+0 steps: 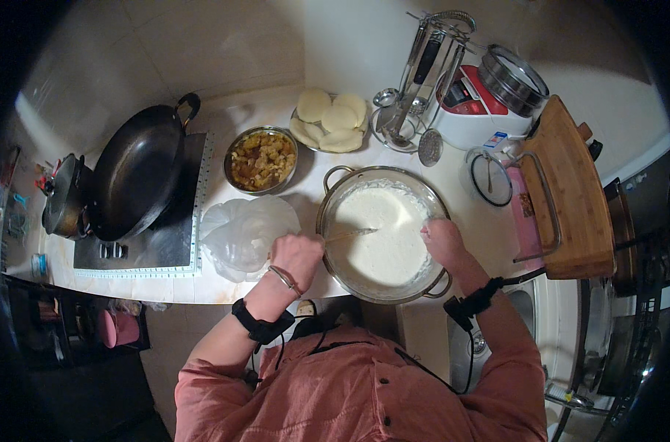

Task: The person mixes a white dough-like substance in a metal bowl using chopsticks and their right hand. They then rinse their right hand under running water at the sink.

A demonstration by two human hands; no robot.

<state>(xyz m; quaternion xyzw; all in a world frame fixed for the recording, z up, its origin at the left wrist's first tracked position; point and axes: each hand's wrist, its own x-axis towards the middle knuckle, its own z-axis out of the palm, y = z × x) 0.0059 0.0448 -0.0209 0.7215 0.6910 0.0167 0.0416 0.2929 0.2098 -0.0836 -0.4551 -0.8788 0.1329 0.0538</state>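
A wide steel pot [320, 221] with two loop handles stands before me, holding a pale, creamy batter or wet dough [379, 257]. My left hand [297, 253] is closed around a thin, light-coloured utensil [346, 235], perhaps chopsticks, at the pot's left rim. Its far end rests in the white mixture. On the opposite side my right hand [446, 243] grips the rim, fingertips curled over the inside; its palm side is hidden. Just left of the pot, partly behind my left hand, lies a crumpled translucent plastic bag [246, 229].
Behind stand a steel bowl of chunky brown food [262, 160] and a plate of pale flat rounds [335, 121]. A black wok [138, 171] sits on the left cooktop. Rightward are a utensil rack [406, 119], rice cooker [473, 113], glass jar [488, 177] and wooden board [575, 193].
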